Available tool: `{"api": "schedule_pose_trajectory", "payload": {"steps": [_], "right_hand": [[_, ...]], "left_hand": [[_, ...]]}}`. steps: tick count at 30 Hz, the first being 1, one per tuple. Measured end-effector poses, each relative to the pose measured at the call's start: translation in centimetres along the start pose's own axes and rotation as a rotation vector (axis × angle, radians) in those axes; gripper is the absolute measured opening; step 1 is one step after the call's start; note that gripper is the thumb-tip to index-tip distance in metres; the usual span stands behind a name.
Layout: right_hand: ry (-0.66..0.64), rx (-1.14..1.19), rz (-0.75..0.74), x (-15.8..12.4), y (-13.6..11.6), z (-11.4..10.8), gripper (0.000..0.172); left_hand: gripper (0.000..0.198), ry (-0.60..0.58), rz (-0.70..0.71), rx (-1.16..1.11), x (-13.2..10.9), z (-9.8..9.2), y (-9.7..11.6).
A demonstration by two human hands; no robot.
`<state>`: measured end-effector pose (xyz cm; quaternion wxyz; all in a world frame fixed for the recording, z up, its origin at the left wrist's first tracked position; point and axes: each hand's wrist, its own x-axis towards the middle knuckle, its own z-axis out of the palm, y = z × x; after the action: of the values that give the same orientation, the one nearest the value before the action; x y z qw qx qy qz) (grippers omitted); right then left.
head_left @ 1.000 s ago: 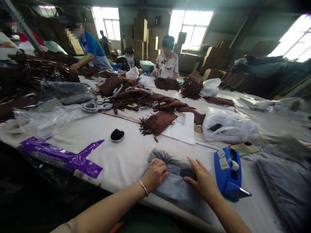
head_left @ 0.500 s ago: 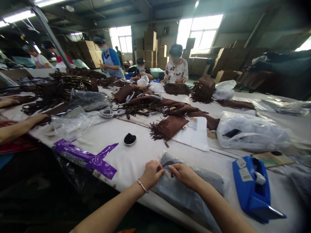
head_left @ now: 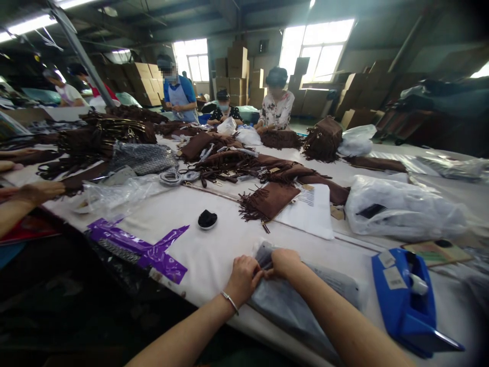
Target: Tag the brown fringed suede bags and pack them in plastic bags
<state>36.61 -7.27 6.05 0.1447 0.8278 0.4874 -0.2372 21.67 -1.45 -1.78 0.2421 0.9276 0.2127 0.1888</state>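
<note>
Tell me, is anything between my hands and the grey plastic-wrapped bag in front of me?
Nothing visible: the left hand and right hand are both already gripping the grey bag at its near-left corner.

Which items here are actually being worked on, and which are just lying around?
In hand:
left hand
right hand
grey plastic bag, its end pinched by both hands

Lying about:
blue tape dispenser
purple strips
fringed brown piece
black dish
clear bag

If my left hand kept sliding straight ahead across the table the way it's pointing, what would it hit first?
Probably the small black object in a white dish, past bare white table. The left hand points up and slightly left from the plastic-wrapped grey bag; depth is uncertain.
</note>
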Motion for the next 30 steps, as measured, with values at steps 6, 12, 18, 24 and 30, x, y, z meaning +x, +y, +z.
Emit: {"api": "schedule_pose_trajectory", "payload": {"steps": [6,12,18,24,30], "right_hand": [[0.314,0.07,0.028,-1.6,1.3,1.8,0.051],[0.377,0.296,-0.03,-0.5,4.5,4.9,0.075],[0.3,0.5,0.058,-2.7,9.9,4.5,0.054],[0.161,0.774,-0.024,-6.3,9.3,3.1,0.038],[0.52,0.872,-0.014,-19.6,14.1,-2.6,0.022]], "left_hand": [[0.01,0.013,0.004,-0.002,-0.3,0.1,0.3],[0.005,0.042,-0.011,-0.04,0.2,-0.5,-0.6],[0.023,0.11,0.026,-0.067,0.1,-1.3,-3.4],[0.036,0.17,0.03,-0.14,1.5,-0.2,-6.2],[0.041,0.207,-0.074,-0.166,1.5,0.8,-8.4]]}}
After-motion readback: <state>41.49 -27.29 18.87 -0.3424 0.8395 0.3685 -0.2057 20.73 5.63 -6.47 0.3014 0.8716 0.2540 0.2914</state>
